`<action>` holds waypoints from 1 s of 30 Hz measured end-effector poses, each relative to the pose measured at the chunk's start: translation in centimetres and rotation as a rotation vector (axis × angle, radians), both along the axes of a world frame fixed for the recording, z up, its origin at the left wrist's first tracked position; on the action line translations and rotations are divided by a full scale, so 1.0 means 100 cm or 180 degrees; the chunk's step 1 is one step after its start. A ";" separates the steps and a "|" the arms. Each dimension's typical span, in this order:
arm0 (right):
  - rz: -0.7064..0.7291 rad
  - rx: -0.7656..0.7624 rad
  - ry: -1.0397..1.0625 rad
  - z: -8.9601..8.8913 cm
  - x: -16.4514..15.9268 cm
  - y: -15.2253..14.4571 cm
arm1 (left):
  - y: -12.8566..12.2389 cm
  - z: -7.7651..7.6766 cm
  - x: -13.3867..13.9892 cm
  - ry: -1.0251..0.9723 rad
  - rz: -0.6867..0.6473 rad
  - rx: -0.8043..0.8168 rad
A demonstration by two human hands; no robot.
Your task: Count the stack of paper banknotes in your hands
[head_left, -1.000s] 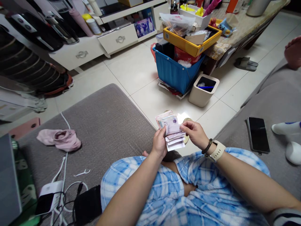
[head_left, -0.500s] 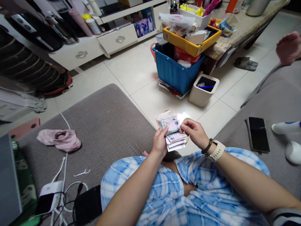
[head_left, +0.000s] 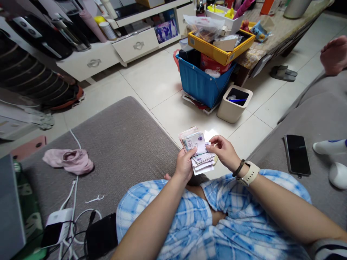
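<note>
Gripping the banknotes [head_left: 193,138] in our left hand [head_left: 184,164], we have them just left of our right hand [head_left: 225,151], lengthwise away from our lap [head_left: 214,231]; our right fingers [head_left: 211,148] pinch one note's right edge. Against half a second ago, our left thumb [head_left: 192,152] reaches slightly farther across.

money [head_left: 201,146] between left hand [head_left: 184,165] and right hand [head_left: 225,153], phone [head_left: 297,154] on couch [head_left: 317,112] at right, bin [head_left: 230,112] beside basket [head_left: 202,83]

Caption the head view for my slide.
In front of blue plaid clothing, the left hand holds a stack of banknotes while the right hand touches their right edge.
</note>
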State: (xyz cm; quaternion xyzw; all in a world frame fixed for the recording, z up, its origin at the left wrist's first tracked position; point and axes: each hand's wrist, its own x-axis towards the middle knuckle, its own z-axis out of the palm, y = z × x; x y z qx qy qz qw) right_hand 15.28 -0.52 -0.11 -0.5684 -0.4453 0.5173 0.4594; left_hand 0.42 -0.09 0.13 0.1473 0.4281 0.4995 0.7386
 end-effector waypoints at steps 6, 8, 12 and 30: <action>0.0140 0.0086 0.0022 0.000 0.000 0.000 | -0.001 0.001 0.000 0.0061 0.0050 0.0037; 0.0125 0.0131 0.0017 0.001 0.000 0.000 | -0.001 0.002 0.000 0.0087 0.0105 -0.0010; 0.0146 0.0187 0.0075 0.003 -0.001 0.000 | 0.001 0.003 0.001 0.0134 0.0308 -0.0112; 0.0208 0.0211 0.0288 0.020 -0.006 -0.001 | 0.001 0.001 0.001 0.0261 0.0435 -0.0059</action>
